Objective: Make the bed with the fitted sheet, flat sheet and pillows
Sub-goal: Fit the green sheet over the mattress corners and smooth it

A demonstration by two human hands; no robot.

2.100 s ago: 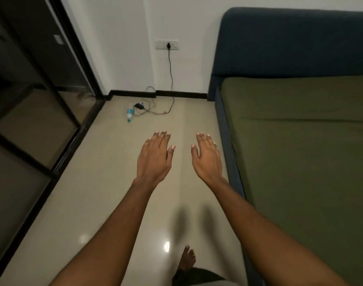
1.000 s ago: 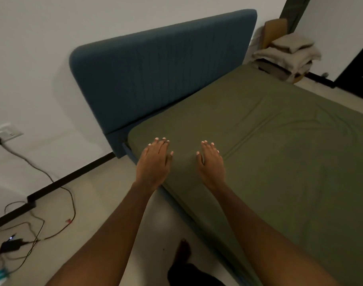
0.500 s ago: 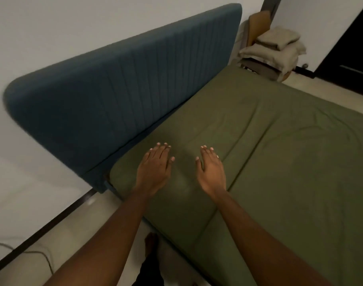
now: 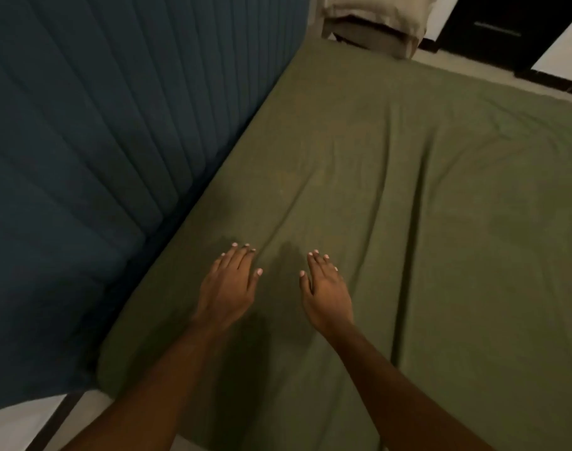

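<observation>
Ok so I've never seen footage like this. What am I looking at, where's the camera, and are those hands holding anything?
There is no machine here. A person wears a wide-angle camera on the head, looking forward and down, so you see their own arms reaching out from the bottom of the picture. The left hand and right hand are both flat, fingers straight, palms down over the bed, and they hold nothing. Whether they press the cloth or hover just above it I cannot tell. A green sheet, lightly creased, covers the mattress. The blue padded headboard stands on the left. Past the far corner sits a beige pile, likely pillows or folded bedding.
</observation>
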